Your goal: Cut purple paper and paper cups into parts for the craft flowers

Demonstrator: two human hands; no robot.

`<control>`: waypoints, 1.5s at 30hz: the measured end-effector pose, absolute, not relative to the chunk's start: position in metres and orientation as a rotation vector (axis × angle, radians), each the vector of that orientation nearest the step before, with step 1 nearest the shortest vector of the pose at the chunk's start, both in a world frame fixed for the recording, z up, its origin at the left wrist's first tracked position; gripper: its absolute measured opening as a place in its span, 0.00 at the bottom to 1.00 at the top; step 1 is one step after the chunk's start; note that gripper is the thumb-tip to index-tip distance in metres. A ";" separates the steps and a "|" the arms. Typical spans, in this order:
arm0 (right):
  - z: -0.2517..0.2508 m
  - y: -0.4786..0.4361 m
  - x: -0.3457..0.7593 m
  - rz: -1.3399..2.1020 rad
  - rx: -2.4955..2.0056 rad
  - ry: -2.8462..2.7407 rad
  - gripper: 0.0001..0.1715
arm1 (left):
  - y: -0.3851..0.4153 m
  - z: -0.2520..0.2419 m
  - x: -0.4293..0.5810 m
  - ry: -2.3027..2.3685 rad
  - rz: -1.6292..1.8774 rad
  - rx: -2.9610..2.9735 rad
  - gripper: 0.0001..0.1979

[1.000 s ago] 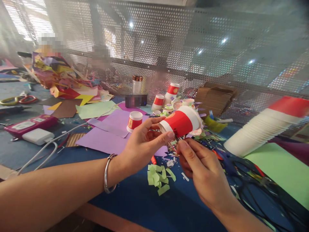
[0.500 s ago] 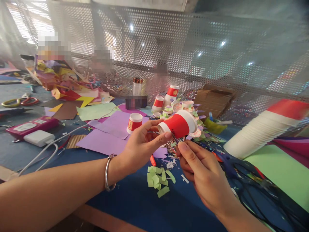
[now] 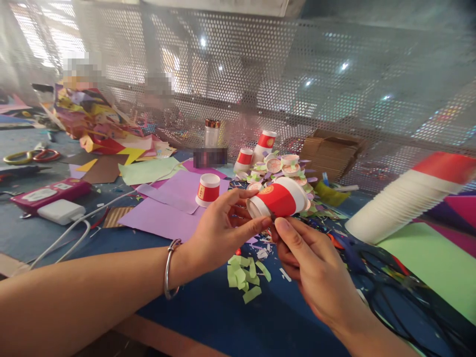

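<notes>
My left hand [image 3: 223,230] grips a red and white paper cup [image 3: 279,198] by its base, holding it on its side above the blue table. A metal bangle [image 3: 170,267] circles that wrist. My right hand [image 3: 310,265] is closed in a pinch right under the cup's base, thumb against a small dark thing I cannot make out. Green paper scraps [image 3: 243,275] lie on the table below both hands.
A cup [image 3: 208,189] stands upside down on purple paper [image 3: 167,210]. More cups [image 3: 256,148] and round cut-outs lie behind. A long stack of cups [image 3: 405,198] lies at right by green paper [image 3: 439,263]. A charger [image 3: 61,210], cable, scissors [image 3: 26,156] and paper heaps sit at left.
The cup has dropped slightly and turned in my left hand, so its printed emblem now faces up. My right hand has closed in against the cup's base.
</notes>
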State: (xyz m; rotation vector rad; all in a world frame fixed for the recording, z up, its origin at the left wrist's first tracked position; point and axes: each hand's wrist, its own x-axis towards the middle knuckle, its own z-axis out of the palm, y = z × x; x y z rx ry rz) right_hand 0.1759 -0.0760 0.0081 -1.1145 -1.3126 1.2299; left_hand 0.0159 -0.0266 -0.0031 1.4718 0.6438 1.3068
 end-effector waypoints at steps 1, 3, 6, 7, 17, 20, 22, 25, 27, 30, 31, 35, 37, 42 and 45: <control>0.008 -0.076 0.176 1.233 -1.110 -1.313 0.24 | -0.027 -0.003 0.015 0.658 1.312 1.488 0.24; 0.008 -0.077 0.175 1.236 -1.111 -1.310 0.24 | -0.028 -0.003 0.015 0.667 1.323 1.516 0.23; 0.008 -0.078 0.174 1.234 -1.112 -1.300 0.24 | -0.030 -0.003 0.015 0.649 1.349 1.527 0.23; 0.008 -0.079 0.173 1.231 -1.109 -1.298 0.24 | -0.030 -0.003 0.016 0.641 1.357 1.525 0.22; 0.007 -0.078 0.174 1.151 -1.134 -1.361 0.25 | -0.034 -0.005 0.018 0.655 1.396 1.530 0.22; 0.006 -0.078 0.174 1.152 -1.140 -1.338 0.25 | -0.032 -0.007 0.018 0.680 1.387 1.550 0.22; 0.005 -0.079 0.173 1.157 -1.151 -1.316 0.25 | -0.032 -0.008 0.018 0.704 1.376 1.570 0.22; 0.006 -0.079 0.172 1.178 -1.166 -1.297 0.25 | -0.031 -0.010 0.017 0.737 1.366 1.600 0.22; 0.007 -0.079 0.172 1.183 -1.164 -1.304 0.25 | -0.032 -0.010 0.017 0.742 1.372 1.606 0.22; 0.008 -0.079 0.173 1.161 -1.153 -1.338 0.25 | -0.034 -0.008 0.018 0.725 1.391 1.593 0.21; 0.009 -0.079 0.173 1.148 -1.153 -1.349 0.25 | -0.034 -0.007 0.018 0.716 1.395 1.588 0.21; 0.009 -0.080 0.175 1.113 -1.166 -1.382 0.25 | -0.034 -0.005 0.017 0.690 1.404 1.581 0.20; 0.009 -0.080 0.175 1.137 -1.162 -1.369 0.25 | -0.032 -0.005 0.016 0.679 1.399 1.592 0.20; 0.009 -0.078 0.174 1.203 -1.147 -1.323 0.25 | -0.030 -0.004 0.014 0.667 1.375 1.628 0.23; 0.008 -0.079 0.174 1.169 -1.143 -1.331 0.24 | -0.032 -0.003 0.014 0.661 1.388 1.627 0.22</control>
